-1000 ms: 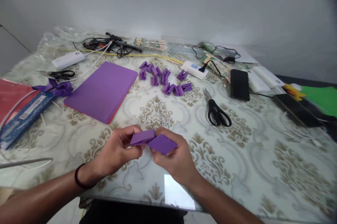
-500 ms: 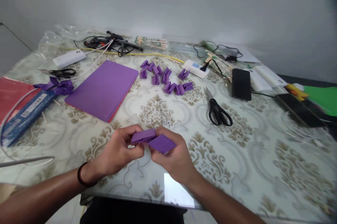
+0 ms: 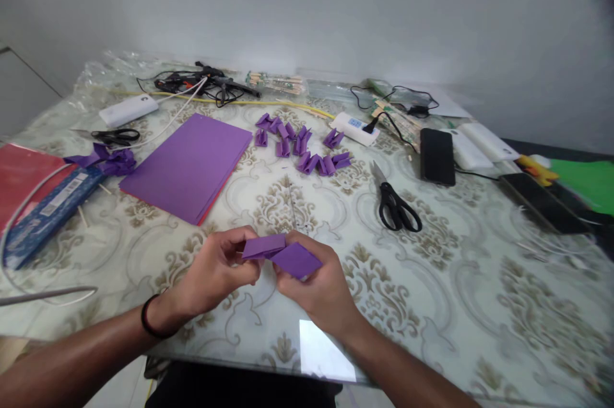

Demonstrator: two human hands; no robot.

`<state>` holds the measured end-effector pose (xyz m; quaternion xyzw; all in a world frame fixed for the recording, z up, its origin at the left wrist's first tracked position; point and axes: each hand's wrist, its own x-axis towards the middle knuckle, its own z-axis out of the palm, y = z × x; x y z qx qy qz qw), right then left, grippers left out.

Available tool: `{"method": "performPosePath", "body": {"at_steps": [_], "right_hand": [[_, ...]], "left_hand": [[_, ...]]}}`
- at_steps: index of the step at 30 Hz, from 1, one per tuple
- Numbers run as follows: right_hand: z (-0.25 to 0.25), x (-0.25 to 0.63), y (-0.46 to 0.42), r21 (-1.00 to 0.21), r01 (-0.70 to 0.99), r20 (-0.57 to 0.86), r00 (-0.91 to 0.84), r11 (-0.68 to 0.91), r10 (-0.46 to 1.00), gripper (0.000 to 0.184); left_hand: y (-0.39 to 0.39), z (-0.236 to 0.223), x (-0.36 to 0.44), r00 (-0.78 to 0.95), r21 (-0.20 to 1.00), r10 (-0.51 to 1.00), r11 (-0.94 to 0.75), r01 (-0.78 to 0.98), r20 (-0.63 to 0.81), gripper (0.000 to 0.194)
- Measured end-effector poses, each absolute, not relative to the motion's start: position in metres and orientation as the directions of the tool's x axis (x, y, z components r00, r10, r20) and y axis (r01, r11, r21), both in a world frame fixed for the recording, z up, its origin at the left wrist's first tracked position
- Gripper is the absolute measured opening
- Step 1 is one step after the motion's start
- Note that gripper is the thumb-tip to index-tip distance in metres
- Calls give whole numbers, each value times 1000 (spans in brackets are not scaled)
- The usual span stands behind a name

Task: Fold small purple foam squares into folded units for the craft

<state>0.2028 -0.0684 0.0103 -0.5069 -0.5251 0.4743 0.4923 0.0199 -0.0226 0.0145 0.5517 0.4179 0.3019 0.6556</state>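
Observation:
Between my two hands is a folded piece of purple paper (image 3: 296,259), held above the near part of the table. My left hand (image 3: 223,270) pinches its left flap between thumb and fingers. On the other side, my right hand (image 3: 314,283) grips the right part, thumb below and fingers behind. The fingertips behind the paper are partly hidden. Several small folded purple paper pieces (image 3: 302,142) lie in a loose group farther back. To their left rests a stack of purple sheets (image 3: 192,162) with red showing underneath.
Black-handled scissors (image 3: 396,203) lie right of centre, beyond my right hand. A black phone (image 3: 437,157) and a white power strip (image 3: 355,128) are farther back. At left are a blue box (image 3: 52,210), crumpled purple paper (image 3: 115,160) and a white power bank (image 3: 128,110).
My left thumb and fingers have shifted slightly on the folded paper, and its left flap sits a little farther right. Both hands keep their hold.

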Motion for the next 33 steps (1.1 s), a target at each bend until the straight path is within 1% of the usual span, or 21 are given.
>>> {"method": "performPosePath", "body": {"at_steps": [4,7,12,15,16,18,19,20,25,29,33], "right_hand": [[9,205,-68,-997,70,40,24,39,999,9],[8,207,-68,-997,60,49,37,47,998,10],[11,212,-68,-1000,21,21,67,20,998,12],[12,214,-67,-1000,14,27,59,27,998,11],[12,213,-68,-1000,13,26,44,25,999,11],[10,212,-68,-1000,18,23,0,23,1000,11],[9,211,-68,-999,27,22,-25,23,999,12],[9,210,-69,-999,37,22,-47,24,999,12],[7,208,-68,-997,81,2,-101,10,995,13],[6,209,-68,-993,112,11,-100,22,995,11],[3,211,-68,-997,83,0,-77,6,997,12]], "left_hand": [[-20,13,19,455,975,870,222,-22,-188,6],[-18,11,17,442,976,880,213,-41,-173,7],[-13,7,9,412,978,900,192,-87,-141,12],[-13,7,8,474,970,867,224,-94,-154,8],[-14,7,8,507,965,846,246,-92,-167,13],[-16,8,10,560,955,808,281,-97,-181,37],[-18,8,11,576,952,798,288,-105,-178,46],[-19,8,12,585,951,794,285,-115,-168,50],[-22,8,15,589,976,801,199,-89,-109,43],[-23,8,16,556,980,830,148,-135,-49,41],[-25,11,17,517,981,854,143,-130,-56,38]]}}
